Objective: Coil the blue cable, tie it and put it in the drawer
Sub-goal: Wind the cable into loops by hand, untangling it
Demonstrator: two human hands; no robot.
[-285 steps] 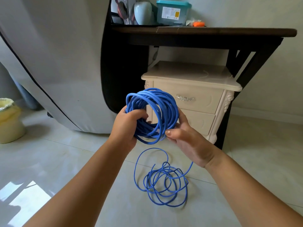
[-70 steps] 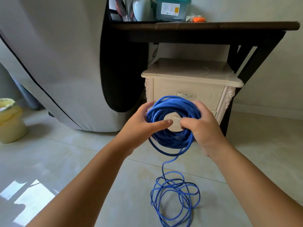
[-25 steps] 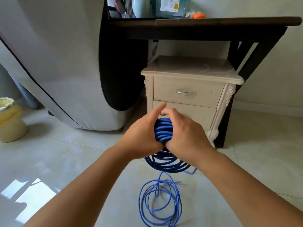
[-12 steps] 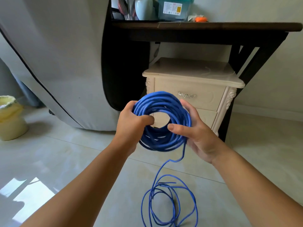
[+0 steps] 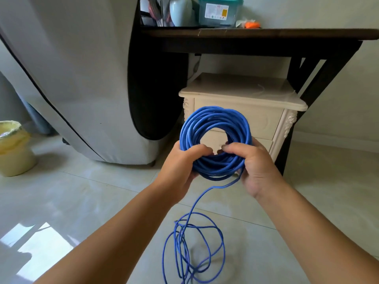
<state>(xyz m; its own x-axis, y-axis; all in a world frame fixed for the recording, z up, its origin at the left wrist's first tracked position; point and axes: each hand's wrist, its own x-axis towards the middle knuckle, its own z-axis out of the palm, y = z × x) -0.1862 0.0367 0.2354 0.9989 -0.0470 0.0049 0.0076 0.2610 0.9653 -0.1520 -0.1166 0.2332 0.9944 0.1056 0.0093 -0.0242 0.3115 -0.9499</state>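
Nearest the camera, loose loops of the thin blue round cable (image 5: 192, 251) lie tangled on the pale glossy tiled floor (image 5: 82, 201), and a single strand rises from them to the wound part above. That wound part, a thick ring-shaped coil of blue cable (image 5: 215, 140), is held upright in front of the person, its open centre facing the camera and its flat plane roughly vertical; being a ring, it has no clear long axis. The left hand (image 5: 180, 171) is closed around the lower left of the coil, fingers curled through the centre and thumb over the near strands. The right hand (image 5: 256, 167) is closed around the lower right, fingers wrapped over the bundle, with the rising strand passing just under the palm. The fingertips of the two hands nearly meet at the ring's centre. Behind the coil stands a cream carved bedside cabinet with two drawers (image 5: 246, 103); both drawer fronts are shut, and contents cannot be seen. At far left sits a pale yellow round bin lined with a plastic bag (image 5: 12, 148); its contents cannot be made out. Above the cabinet, a dark wooden table (image 5: 266, 33) carries a teal-lidded clear plastic box (image 5: 219, 11), contents unclear, beside a pale rounded ceramic vase (image 5: 180, 11).
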